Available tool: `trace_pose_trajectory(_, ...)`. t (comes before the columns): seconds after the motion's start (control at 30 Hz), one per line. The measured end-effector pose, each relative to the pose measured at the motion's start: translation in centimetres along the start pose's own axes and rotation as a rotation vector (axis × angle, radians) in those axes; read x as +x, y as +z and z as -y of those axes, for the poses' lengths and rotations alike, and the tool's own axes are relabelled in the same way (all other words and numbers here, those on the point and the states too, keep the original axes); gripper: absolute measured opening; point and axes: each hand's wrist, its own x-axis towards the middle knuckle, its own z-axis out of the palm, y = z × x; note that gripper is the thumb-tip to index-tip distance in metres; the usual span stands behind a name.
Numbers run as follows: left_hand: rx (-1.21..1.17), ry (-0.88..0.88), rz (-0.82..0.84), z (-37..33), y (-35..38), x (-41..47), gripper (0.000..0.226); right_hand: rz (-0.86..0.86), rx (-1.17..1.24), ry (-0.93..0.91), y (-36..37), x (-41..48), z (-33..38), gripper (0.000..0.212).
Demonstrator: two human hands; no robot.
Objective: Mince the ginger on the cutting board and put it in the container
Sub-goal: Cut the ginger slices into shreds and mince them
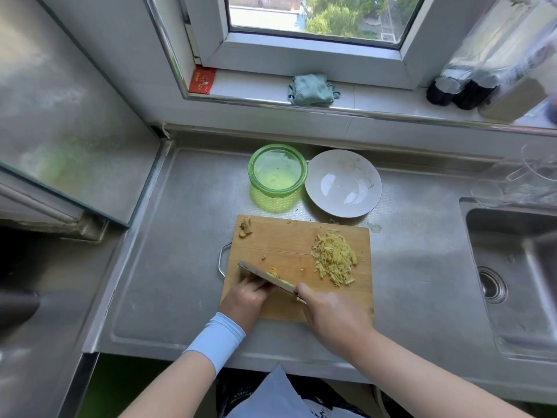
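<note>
- Looked down onto a wooden cutting board (pixel 289 245) lying on a steel counter (pixel 168 267) below a window.
- Found the ginger strips (pixel 334 256) heaped, pale yellow, on the board's right half, with a knobbly ginger offcut (pixel 245 227) at its far left corner.
- Clenched the right hand (pixel 328 312) round the handle of a knife (pixel 265 274), blade slanted across the board's near left part.
- Rested the left hand (pixel 245 298) on the board against the blade's near side, fingertips hidden behind it; could not tell whether grasping anything.
- Wore a pale blue sleeve (pixel 217 339) on the left wrist.
- Placed beyond the board's far edge: an open green container (pixel 277 176), a white bowl (pixel 343 182) just beside it on the right.
- Bordered on the far right by a sink (pixel 512 267).
</note>
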Motion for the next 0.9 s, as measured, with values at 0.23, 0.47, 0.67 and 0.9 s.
trace_pose_trajectory(0.23,-0.032,-0.051,-0.041,-0.4,-0.3,0.2,0.033,-0.004,-0.023,-0.024,0.3,1.6,1.2,0.022)
trace_pose_trajectory(0.47,-0.033,-0.045,-0.037,-0.2,0.0,0.1,0.035,-0.006,-0.024,-0.001,0.1,0.6,0.7,0.019)
trace_pose_trajectory(0.67,-0.036,-0.029,-0.053,-0.4,-0.2,0.1,0.036,-0.008,-0.011,-0.001,-0.2,0.5,0.6,0.021)
trace_pose_trajectory(0.9,-0.045,-0.064,-0.038,-0.9,-0.4,0.1,0.034,-0.004,-0.021,-0.024,0.1,1.1,1.0,0.014)
